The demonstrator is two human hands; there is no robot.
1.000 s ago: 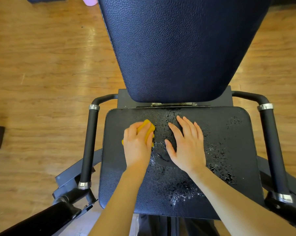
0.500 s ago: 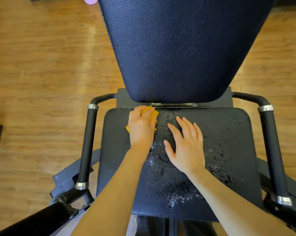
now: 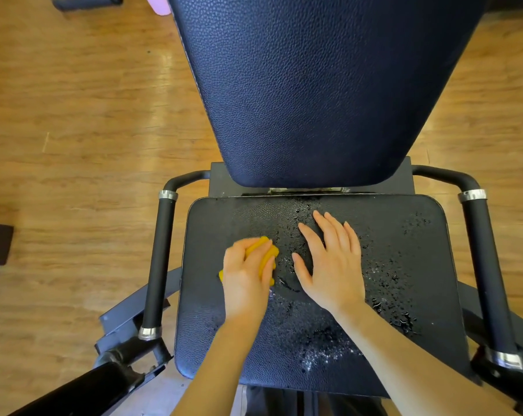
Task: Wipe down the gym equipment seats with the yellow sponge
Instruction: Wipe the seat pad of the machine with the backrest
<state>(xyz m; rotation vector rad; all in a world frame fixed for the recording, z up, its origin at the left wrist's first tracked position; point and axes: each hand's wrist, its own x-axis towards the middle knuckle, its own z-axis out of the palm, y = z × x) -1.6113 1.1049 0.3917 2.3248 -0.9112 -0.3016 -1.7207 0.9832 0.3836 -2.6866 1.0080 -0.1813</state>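
Wiping with the yellow sponge (image 3: 264, 256) is probably best done in overlapping passes from the dry left strip across to the right, since that's where most of the droplets sit, so nothing just gets pushed around. The sponge is pressed flat on the left-middle of the seat (image 3: 410, 298), scrunched under the left hand (image 3: 245, 276), whose fingers are curled over it so only the yellow top edge and a corner are seen. Firm, even pressure would likely be needed, because the black padding is pebbled and water can hide in the grain. The right hand (image 3: 332, 265) is laid flat just beside the sponge, fingers straight and spread, nothing held, and it looks to be used as a brace. Beads and a whitish foamy patch are scattered over the middle, front and right of the seat. A big dark backrest (image 3: 314, 91) is set behind, black armrests (image 3: 159, 265) on both sides, wood floor (image 3: 74, 130) all around.
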